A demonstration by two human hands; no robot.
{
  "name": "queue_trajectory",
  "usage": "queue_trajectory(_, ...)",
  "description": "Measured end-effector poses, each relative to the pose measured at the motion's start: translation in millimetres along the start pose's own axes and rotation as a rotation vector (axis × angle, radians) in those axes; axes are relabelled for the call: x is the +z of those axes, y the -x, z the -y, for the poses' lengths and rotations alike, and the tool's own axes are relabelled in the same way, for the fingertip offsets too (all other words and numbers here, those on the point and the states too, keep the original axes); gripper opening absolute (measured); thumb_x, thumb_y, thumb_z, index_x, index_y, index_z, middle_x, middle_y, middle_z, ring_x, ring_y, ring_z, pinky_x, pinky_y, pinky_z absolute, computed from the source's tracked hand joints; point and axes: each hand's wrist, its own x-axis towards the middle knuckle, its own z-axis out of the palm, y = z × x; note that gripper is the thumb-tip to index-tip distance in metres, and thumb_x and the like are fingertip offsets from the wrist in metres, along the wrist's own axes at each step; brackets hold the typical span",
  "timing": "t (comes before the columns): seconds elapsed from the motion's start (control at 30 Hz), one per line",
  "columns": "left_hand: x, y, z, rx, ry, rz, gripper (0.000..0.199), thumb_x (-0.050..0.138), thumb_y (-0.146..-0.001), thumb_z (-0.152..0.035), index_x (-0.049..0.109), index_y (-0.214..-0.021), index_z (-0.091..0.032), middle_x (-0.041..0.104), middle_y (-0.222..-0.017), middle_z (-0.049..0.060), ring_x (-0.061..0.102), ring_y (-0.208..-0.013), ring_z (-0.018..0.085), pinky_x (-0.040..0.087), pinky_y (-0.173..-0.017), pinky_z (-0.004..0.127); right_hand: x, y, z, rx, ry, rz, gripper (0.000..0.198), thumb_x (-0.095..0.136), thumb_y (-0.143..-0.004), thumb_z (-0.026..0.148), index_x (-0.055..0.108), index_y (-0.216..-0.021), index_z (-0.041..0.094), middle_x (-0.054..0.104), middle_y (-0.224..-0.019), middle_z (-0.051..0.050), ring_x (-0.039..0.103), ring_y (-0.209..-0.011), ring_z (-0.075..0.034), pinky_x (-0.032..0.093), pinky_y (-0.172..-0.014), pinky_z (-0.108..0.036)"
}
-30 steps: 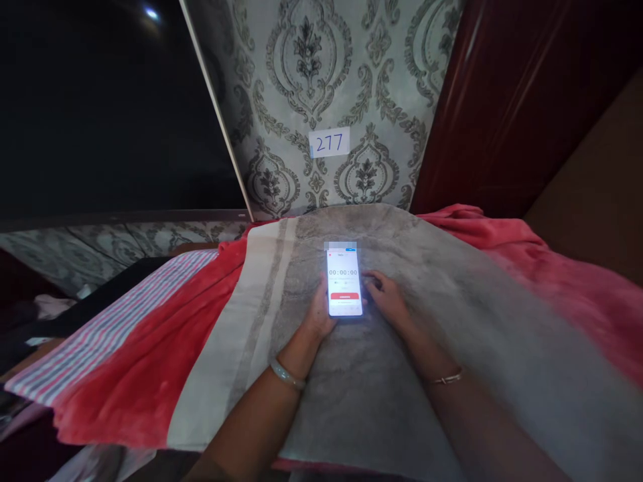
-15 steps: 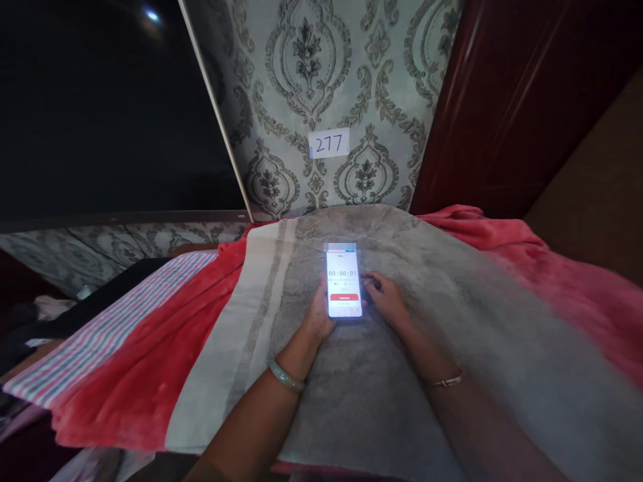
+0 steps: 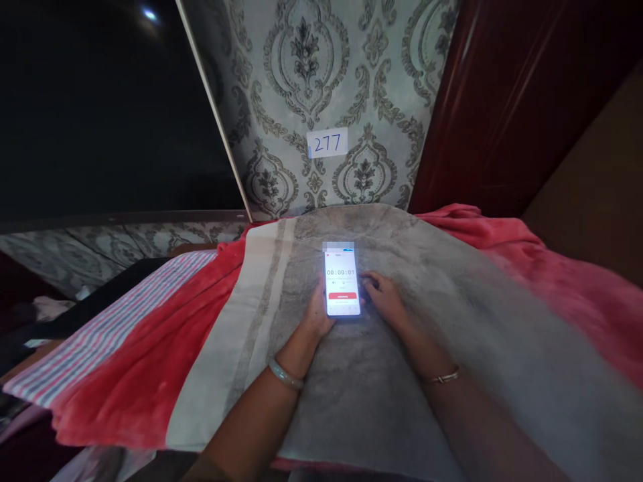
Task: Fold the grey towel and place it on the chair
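Observation:
A smartphone (image 3: 343, 284) with a lit white screen stands out above the grey blanket (image 3: 351, 395). Its display reads 00:00:01 over a red button. My left hand (image 3: 317, 311) is closed around the phone's left side, its fingers mostly hidden behind it. Just off the phone's right edge is my right hand (image 3: 386, 298), holding nothing, with the fingers loosely bent and the forefinger reaching toward the phone. A pale bangle circles the left wrist and a thin metal bracelet the right.
Red plush cloth (image 3: 135, 348) and a striped cloth (image 3: 110, 318) lie at the left. More red cloth (image 3: 547, 274) spreads at the right. Behind are a patterned wall with a paper card (image 3: 327, 142) marked 277, a large dark screen (image 3: 100, 114) and a dark red wooden panel (image 3: 492, 107).
A small red mark has appeared at the top left of the phone's screen. Both hands keep almost the same place.

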Motion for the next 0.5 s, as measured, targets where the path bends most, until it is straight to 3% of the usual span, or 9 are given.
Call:
queue_trajectory(0.3,-1.2,-1.6,1.3,0.005,0.000,0.002,0.060,0.032,-0.104,-0.050,0.054,-0.140,-0.008,0.074,-0.110,0.020,0.074,-0.095,0.032,0.060,-0.087,0.052,6.8,1.0,-5.9,0.015,0.062,-0.058,0.038,0.047,-0.087,0.028,0.073,-0.111,0.014,0.075,-0.087,-0.008,0.067,-0.077,-0.020,0.052,-0.075,-0.032)
queue_trajectory(0.5,-2.5,-3.9,3.8,0.016,0.028,0.014,0.056,0.038,-0.103,-0.048,0.053,-0.142,-0.010,0.074,-0.113,0.019,0.074,-0.095,0.032,0.060,-0.086,0.052,8.2,3.7,-0.3,-0.020,0.263,-0.046,0.038,0.047,-0.086,0.024,0.072,-0.115,0.017,0.076,-0.094,-0.008,0.068,-0.084,-0.020,0.052,-0.079,-0.031)
